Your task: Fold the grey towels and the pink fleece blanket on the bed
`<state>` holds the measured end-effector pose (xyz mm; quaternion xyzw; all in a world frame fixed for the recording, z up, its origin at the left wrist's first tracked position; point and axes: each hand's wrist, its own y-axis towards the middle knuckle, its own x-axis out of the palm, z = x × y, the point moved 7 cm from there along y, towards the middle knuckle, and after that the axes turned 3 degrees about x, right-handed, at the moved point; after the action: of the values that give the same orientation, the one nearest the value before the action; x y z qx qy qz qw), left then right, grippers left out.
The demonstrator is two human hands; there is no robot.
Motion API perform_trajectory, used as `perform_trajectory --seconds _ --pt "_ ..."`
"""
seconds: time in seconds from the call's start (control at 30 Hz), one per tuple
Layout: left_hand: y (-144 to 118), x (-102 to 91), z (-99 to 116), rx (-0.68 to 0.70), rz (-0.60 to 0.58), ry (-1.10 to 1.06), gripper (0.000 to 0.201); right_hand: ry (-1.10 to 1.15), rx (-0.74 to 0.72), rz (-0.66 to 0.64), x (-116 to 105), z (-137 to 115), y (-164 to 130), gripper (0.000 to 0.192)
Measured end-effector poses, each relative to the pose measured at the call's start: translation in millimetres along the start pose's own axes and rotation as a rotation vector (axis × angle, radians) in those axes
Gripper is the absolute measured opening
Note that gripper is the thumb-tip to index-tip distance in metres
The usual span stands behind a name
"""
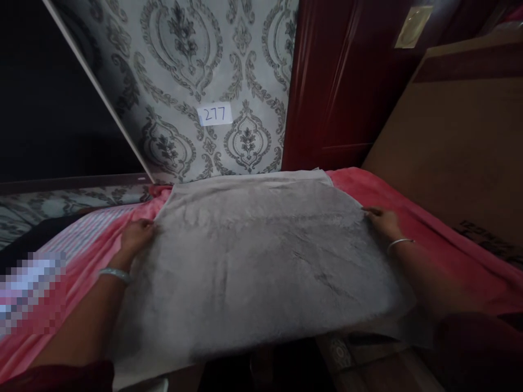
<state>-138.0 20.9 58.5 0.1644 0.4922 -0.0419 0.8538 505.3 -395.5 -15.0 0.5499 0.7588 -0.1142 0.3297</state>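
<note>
The grey plush towel lies spread on the pink bedsheet. The left hand and right hand pinch its side edges; it looks soft, light and floppy, best held at the edges.

One head-worn camera looks forward and down, close over the bed filling the lower frame, facing the patterned wall across the upper middle.
</note>
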Motion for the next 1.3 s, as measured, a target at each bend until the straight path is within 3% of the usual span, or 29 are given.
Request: perform_trajectory --seconds 0.1,0.17,0.27,0.37,0.57,0.73,0.93,1.1,1.3 --pt "-6 23.2 37 0.214 -0.04 -0.031 0.025 -0.178 -0.396 0.036 21 -52 -23 0.03" --pt "-16 48.8 66 0.426 -0.13 -0.097 0.032 -0.167 -0.627 -0.107 54 -82 -46 0.033" --pt "-31 82.4 92 0.655 -0.239 -0.132 0.033 -0.151 -0.781 -0.289 95 -100 -72 0.031" --pt "-33 101.6 90 0.671 -0.255 -0.081 0.024 -0.143 -0.789 -0.307 114 -96 -78 0.024" --pt "-30 114.7 83 0.68 -0.246 -0.06 0.012 -0.147 -0.81 -0.235 118 -93 -75 0.019" --pt "-30 114.6 79 0.691 -0.23 -0.078 0.014 -0.18 -0.83 -0.289 124 -89 -74 0.02" --pt "-30 113.9 79 0.689 -0.226 -0.045 0.01 -0.204 -0.812 -0.181 117 -93 -79 0.019" --pt "-35 102.9 85 0.657 -0.109 -0.038 0.013 -0.233 -0.773 -0.081 100 -107 -82 0.019" --pt "-36 92.8 88 0.606 -0.008 -0.041 0.014 -0.274 -0.631 -0.087 95 -103 -70 0.018"
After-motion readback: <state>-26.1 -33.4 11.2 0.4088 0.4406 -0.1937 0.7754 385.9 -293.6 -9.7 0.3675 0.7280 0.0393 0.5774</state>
